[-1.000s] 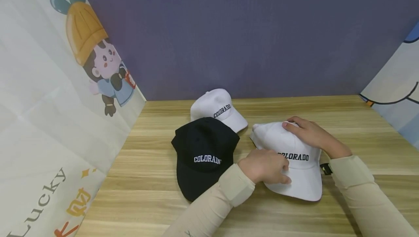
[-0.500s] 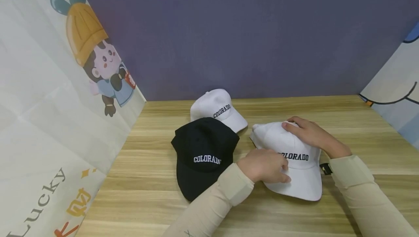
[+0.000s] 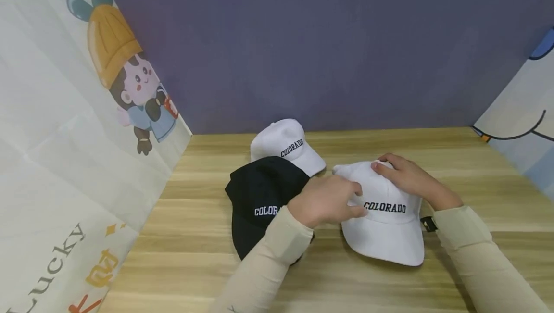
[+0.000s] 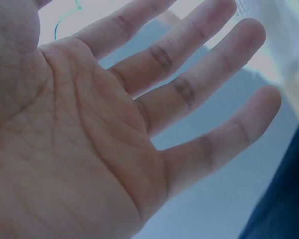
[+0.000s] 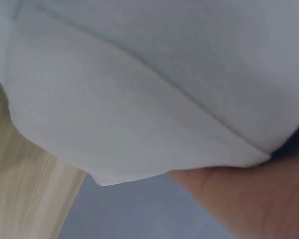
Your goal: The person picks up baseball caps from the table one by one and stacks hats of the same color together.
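Observation:
In the head view a white cap (image 3: 383,231) lettered COLORADO sits on the right half of the wooden table, brim toward me. My right hand (image 3: 409,176) grips the top of its crown, thumb in front; the other fingers are mostly hidden. The right wrist view is filled by the white cap's panels (image 5: 99,109), with part of the hand at lower right. My left hand (image 3: 326,200) is at the cap's left side, over the edge of a black COLORADO cap (image 3: 259,188). The left wrist view shows its fingers (image 4: 214,119) spread and nearly straight, with nothing held.
Another white cap (image 3: 283,142) stands behind the black one, partly covered by it. A dark blue-grey wall (image 3: 324,48) closes off the table's back. A pale panel with a cartoon figure (image 3: 147,87) lines the left side, and a printed panel (image 3: 525,125) the right.
My left hand has moved left and back from the white cap's brim, and covers more of the black cap. The right hand stays on the white cap's crown.

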A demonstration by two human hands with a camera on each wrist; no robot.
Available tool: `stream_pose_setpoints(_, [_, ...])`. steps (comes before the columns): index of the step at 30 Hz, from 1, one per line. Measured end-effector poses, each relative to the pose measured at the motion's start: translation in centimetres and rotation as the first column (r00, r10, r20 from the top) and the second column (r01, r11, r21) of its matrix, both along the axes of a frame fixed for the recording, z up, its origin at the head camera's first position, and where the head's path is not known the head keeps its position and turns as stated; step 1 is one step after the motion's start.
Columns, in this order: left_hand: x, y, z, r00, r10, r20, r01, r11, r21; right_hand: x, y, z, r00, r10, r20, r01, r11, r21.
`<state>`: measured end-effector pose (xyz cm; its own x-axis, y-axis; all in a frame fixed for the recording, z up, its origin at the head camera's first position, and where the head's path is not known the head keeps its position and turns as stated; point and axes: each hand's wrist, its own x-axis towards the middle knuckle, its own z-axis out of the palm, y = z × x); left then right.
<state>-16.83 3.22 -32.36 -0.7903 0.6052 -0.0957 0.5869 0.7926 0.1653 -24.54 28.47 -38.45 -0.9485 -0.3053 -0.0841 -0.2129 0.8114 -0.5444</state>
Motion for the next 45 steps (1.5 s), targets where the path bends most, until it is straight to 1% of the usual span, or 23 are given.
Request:
stream_pose_setpoints(4, [-0.8, -2.6, 1.5, 0.998, 0.066, 0.009, -0.066, 0.994, 0.087, 0.1, -0.2, 0.0, 1.000, 0.000, 0.003, 0.000, 1.000, -0.007])
stream_pose_setpoints(7, [-1.6, -5.0, 2.4, 0.997, 0.080, 0.022, -0.083, 0.978, 0.194, 0.1, -0.2, 0.2, 1.000, 0.000, -0.010, 0.000, 1.000, -0.008])
stream_pose_setpoints(9, [-2.2, -6.9, 3.1, 0.996, 0.090, 0.022, -0.092, 0.953, 0.290, 0.1, -0.1, 0.3, 1.000, 0.003, -0.011, -0.003, 1.000, -0.002])
stream_pose_setpoints(10, [-2.4, -8.0, 3.3, 0.995, 0.101, 0.015, -0.100, 0.935, 0.340, 0.1, -0.1, 0.3, 1.000, 0.004, -0.012, -0.004, 1.000, -0.003])
stream_pose_setpoints(12, [-3.0, -10.1, 3.8, 0.990, 0.138, 0.012, -0.129, 0.890, 0.438, 0.1, -0.1, 0.4, 1.000, 0.006, -0.011, -0.006, 1.000, -0.005])
stream_pose_setpoints(14, [-3.4, -12.0, 4.1, 0.981, 0.195, 0.008, -0.172, 0.843, 0.510, 0.1, 0.0, 0.5, 1.000, 0.004, -0.012, -0.004, 1.000, -0.010])
stream_pose_setpoints(15, [-3.6, -12.9, 4.2, 0.975, 0.224, 0.002, -0.191, 0.825, 0.532, 0.1, 0.0, 0.5, 1.000, 0.001, -0.013, -0.002, 1.000, -0.013])
stream_pose_setpoints(17, [-4.0, -14.3, 4.3, 0.962, 0.273, 0.017, -0.235, 0.795, 0.559, 0.1, 0.0, 0.6, 1.000, -0.001, -0.018, 0.001, 1.000, -0.015])
stream_pose_setpoints(19, [-4.3, -15.4, 4.3, 0.951, 0.308, 0.029, -0.269, 0.778, 0.568, 0.1, 0.1, 0.7, 1.000, -0.003, -0.020, 0.003, 1.000, -0.013])
stream_pose_setpoints(21, [-4.5, -16.3, 4.2, 0.943, 0.331, 0.046, -0.298, 0.770, 0.564, 0.1, 0.1, 0.7, 1.000, -0.007, -0.021, 0.006, 1.000, -0.014])
stream_pose_setpoints(23, [-4.8, -17.0, 4.1, 0.937, 0.343, 0.061, -0.319, 0.772, 0.550, 0.1, 0.0, 0.6, 1.000, -0.011, -0.022, 0.010, 1.000, -0.017])
stream_pose_setpoints(25, [-5.0, -17.6, 4.1, 0.936, 0.346, 0.067, -0.328, 0.786, 0.523, 0.1, -0.1, 0.5, 1.000, -0.016, -0.022, 0.016, 1.000, -0.020])
stream_pose_setpoints(27, [-5.3, -18.3, 4.3, 0.935, 0.350, 0.060, -0.333, 0.806, 0.489, 0.0, -0.2, 0.3, 1.000, -0.022, -0.022, 0.021, 0.999, -0.023])
stream_pose_setpoints(29, [-5.8, -18.8, 4.7, 0.934, 0.355, 0.045, -0.336, 0.826, 0.453, -0.1, -0.3, 0.2, 0.999, -0.024, -0.023, 0.024, 0.999, -0.027])
stream_pose_setpoints(31, [-6.6, -19.2, 5.1, 0.932, 0.361, 0.027, -0.338, 0.843, 0.419, 0.0, -0.4, 0.0, 0.999, -0.029, -0.025, 0.028, 0.999, -0.033])
stream_pose_setpoints(34, [-8.4, -19.3, 5.3, 0.933, 0.359, 0.031, -0.342, 0.855, 0.390, 0.1, -0.3, -0.1, 0.999, -0.033, -0.037, 0.031, 0.999, -0.040])
stream_pose_setpoints(36, [-10.0, -19.3, 4.8, 0.932, 0.357, 0.062, -0.352, 0.852, 0.387, 0.2, -0.3, -0.1, 0.998, -0.035, -0.050, 0.033, 0.999, -0.041])
stream_pose_setpoints(37, [-10.9, -19.2, 4.4, 0.931, 0.353, 0.091, -0.360, 0.847, 0.392, 0.2, -0.2, -0.1, 0.998, -0.036, -0.056, 0.034, 0.999, -0.041])
stream_pose_setpoints(39, [-12.7, -19.2, 3.2, 0.924, 0.349, 0.158, -0.383, 0.837, 0.392, 0.3, -0.1, -0.2, 0.997, -0.039, -0.068, 0.036, 0.998, -0.042])
stream_pose_setpoints(41, [-14.5, -19.2, 1.9, 0.906, 0.359, 0.224, -0.420, 0.825, 0.378, 0.3, -0.1, -0.2, 0.996, -0.044, -0.080, 0.041, 0.998, -0.043])
stream_pose_setpoints(42, [-15.2, -19.3, 1.3, 0.897, 0.365, 0.250, -0.436, 0.824, 0.361, 0.3, -0.1, -0.3, 0.995, -0.047, -0.084, 0.044, 0.998, -0.044])
stream_pose_setpoints(44, [-16.2, -19.7, 0.2, 0.873, 0.393, 0.289, -0.474, 0.822, 0.316, 0.2, -0.1, -0.3, 0.995, -0.052, -0.089, 0.048, 0.998, -0.049])
stream_pose_setpoints(45, [-16.6, -19.9, -0.3, 0.865, 0.404, 0.298, -0.486, 0.823, 0.294, 0.1, -0.2, -0.3, 0.994, -0.054, -0.091, 0.050, 0.997, -0.051])
